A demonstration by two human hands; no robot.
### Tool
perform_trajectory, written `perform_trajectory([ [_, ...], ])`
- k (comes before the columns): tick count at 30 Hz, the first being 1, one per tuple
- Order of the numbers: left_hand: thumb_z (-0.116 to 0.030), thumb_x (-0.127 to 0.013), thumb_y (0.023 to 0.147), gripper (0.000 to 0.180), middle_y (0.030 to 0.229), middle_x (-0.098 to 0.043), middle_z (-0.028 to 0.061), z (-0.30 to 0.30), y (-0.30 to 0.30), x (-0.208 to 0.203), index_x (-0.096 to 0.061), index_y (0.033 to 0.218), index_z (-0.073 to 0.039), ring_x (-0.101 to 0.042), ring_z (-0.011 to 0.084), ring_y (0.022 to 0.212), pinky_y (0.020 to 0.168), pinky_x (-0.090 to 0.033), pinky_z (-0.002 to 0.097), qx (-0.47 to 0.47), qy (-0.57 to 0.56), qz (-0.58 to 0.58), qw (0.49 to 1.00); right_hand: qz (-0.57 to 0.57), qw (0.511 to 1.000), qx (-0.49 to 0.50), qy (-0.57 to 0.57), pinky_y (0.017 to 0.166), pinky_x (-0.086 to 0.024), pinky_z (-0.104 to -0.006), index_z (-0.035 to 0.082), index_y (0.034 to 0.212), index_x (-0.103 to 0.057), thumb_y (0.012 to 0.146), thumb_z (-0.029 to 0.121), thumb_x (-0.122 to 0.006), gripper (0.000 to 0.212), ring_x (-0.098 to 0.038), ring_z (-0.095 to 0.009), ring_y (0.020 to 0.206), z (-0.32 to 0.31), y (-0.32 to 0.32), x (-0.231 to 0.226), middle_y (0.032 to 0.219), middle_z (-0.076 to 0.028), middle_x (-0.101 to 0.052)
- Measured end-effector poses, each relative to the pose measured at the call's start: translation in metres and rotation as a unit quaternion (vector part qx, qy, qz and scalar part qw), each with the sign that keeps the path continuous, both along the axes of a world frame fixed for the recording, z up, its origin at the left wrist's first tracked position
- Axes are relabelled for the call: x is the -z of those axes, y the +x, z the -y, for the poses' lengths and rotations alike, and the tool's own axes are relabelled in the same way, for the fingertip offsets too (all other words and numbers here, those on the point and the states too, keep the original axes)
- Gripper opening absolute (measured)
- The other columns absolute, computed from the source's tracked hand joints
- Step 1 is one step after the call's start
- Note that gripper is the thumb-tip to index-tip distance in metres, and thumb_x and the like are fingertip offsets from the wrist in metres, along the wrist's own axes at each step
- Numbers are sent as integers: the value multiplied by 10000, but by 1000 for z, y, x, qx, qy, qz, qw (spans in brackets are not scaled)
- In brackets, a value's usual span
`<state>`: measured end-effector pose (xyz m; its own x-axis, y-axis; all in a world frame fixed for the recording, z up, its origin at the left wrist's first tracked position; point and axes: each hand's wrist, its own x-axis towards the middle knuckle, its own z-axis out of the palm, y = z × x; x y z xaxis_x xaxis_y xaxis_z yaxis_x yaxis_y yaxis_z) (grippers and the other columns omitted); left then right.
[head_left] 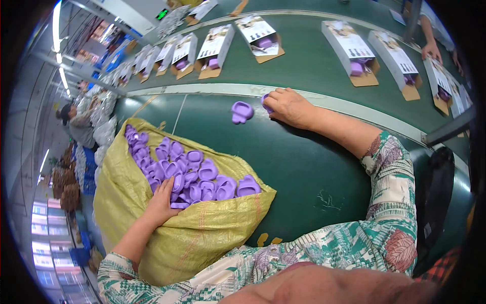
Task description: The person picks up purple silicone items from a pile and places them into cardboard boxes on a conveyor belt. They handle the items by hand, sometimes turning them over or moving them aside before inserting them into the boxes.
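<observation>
while our right hand (292,106) closes on a purple piece (265,103), our left hand (161,203) rests in the yellow sack (202,228). its grip we can't tell.

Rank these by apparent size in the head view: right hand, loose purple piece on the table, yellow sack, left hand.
1. Yellow sack
2. Right hand and left hand: too alike to rank
3. Loose purple piece
</observation>
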<state>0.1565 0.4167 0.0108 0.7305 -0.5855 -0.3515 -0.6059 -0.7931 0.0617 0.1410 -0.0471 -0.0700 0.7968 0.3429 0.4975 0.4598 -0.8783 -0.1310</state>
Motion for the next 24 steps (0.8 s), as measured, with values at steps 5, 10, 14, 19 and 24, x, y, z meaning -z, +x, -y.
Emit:
perform_trajectory([
  [5, -179, -798, 610, 1009, 1427, -303, 253, 53, 8, 36, -230, 1438, -72, -337, 393, 1305, 1062, -327, 413, 52, -138, -13, 989, 71, 996, 54, -3, 733, -434, -388, 76, 887, -534, 750, 207, -675, 237, -564, -262, 871, 30, -10, -3, 852, -82, -561],
  [10, -168, -808, 612, 935, 1426, -330, 209, 110, 10, 30, -317, 1403, -75, -328, 366, 1317, 1073, -311, 405, 97, -166, -28, 981, 104, 986, 127, 12, 724, -432, -400, 82, 879, -558, 755, 234, -668, 226, -576, -272, 874, 64, 11, -5, 867, -91, -584],
  [14, -193, -800, 635, 807, 1398, -380, 197, 135, 25, 37, -417, 1330, -51, -377, 357, 1284, 1056, -332, 409, 122, -253, -7, 960, 120, 976, 179, 25, 758, -442, -391, 84, 959, -585, 761, 227, -682, 263, -574, -275, 914, 86, 17, -21, 919, -90, -613],
  [19, -203, -782, 660, 731, 1342, -426, 205, 166, 39, 60, -451, 1293, -47, -415, 377, 1224, 1023, -348, 438, 150, -279, 89, 944, 100, 966, 237, 1, 764, -447, -387, 95, 933, -586, 765, 232, -680, 237, -573, -267, 917, 109, 36, -22, 919, -82, -613],
  [24, -245, -754, 694, 656, 1311, -465, 189, 204, 48, 74, -486, 1260, -50, -443, 370, 1197, 1000, -369, 436, 163, -331, 128, 920, 176, 944, 265, -83, 756, -455, -410, 96, 833, -604, 725, 205, -662, 164, -577, -245, 906, 146, 60, -11, 888, -76, -610],
])
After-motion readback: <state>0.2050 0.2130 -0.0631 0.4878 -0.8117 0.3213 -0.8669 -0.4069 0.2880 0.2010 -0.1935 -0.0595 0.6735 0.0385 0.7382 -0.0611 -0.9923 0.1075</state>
